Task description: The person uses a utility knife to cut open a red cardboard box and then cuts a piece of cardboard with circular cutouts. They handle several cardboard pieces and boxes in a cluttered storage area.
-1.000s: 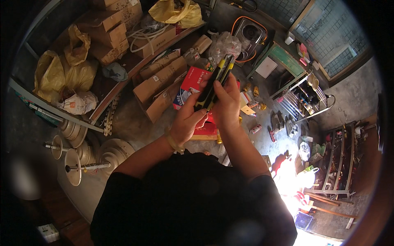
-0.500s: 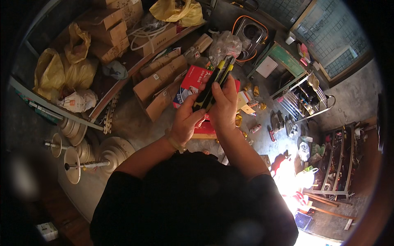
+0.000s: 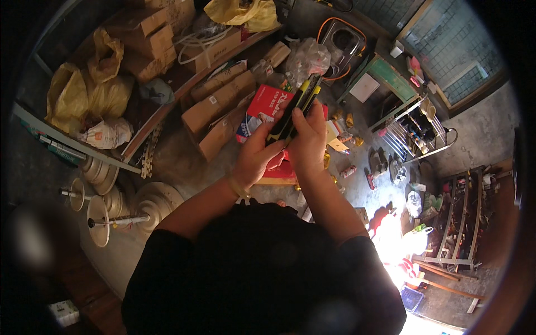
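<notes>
Both my hands are closed around a slim black hand tool with yellow edges (image 3: pixel 302 99), raised in front of me at the middle of the view. It has two long parallel parts and points up and slightly right; its exact kind I cannot make out. My left hand (image 3: pixel 258 153) grips the lower left end, wearing a band at the wrist. On the right side my right hand (image 3: pixel 306 140) wraps it, the thumb lying along the tool. Below and behind it is a red box (image 3: pixel 269 103) with white print, partly covered by my hands.
Opened cardboard cartons (image 3: pixel 218 103) stand beside the red box. Yellow plastic bags (image 3: pixel 89 106) lie on a shelf at left, above pale stacked discs (image 3: pixel 159 204). A gas stove (image 3: pixel 341 44), a green table (image 3: pixel 385 81) and metal racks (image 3: pixel 455 218) line the far and right sides.
The tool has shifted slightly right and turned a little in my hands. My right thumb sits slightly higher and further right; both hands keep their grip.
</notes>
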Available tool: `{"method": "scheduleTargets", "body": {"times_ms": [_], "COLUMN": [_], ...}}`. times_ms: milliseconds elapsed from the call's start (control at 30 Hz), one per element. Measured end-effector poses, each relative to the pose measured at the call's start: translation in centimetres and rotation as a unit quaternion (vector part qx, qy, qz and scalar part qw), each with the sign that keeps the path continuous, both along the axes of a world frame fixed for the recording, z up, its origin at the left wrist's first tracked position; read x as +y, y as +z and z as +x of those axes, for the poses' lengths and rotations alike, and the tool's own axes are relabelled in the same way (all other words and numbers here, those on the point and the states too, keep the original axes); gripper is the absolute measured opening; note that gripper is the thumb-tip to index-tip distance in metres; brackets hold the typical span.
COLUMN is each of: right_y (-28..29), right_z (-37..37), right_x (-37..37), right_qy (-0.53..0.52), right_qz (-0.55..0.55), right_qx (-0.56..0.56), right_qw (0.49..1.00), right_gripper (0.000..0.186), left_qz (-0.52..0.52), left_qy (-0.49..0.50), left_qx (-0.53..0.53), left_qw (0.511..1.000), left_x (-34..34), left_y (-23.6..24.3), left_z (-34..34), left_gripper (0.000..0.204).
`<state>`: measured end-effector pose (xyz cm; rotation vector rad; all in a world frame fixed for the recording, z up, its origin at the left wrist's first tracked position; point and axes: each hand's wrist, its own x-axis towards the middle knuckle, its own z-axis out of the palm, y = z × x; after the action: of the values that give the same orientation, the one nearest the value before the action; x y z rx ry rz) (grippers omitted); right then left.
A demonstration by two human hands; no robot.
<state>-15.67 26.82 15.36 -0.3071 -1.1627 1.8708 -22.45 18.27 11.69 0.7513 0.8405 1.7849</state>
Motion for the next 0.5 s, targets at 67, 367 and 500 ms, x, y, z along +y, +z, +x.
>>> {"method": "scheduleTargets", "body": {"times_ms": [67,367,500], "right_y": [-0.05,0.21,0.32], "right_z": [0.10,-0.02,-0.27], "right_x": [0.16,-0.03,-0.26], "right_qy": [0.004,0.033,0.037], "right_qz": [0.006,-0.005,0.001], "right_qx": [0.004,0.007,0.002], "right_qw": [1.000,0.999,0.999], "right_gripper": [0.023,0.027,0.028], "left_qz": [0.005,-0.024,-0.011], "left_qy": [-0.001,0.029,0.026], "left_qx": [0.010,0.137,0.106], "left_qw": [1.000,0.990,0.994], "left_x": [0.01,-0.07,-0.34], "left_y": [-0.36,-0.15,0.09], "left_z": [0.14,-0.45,-0.40], "left_gripper": [0.033,0.030,0.023]}}
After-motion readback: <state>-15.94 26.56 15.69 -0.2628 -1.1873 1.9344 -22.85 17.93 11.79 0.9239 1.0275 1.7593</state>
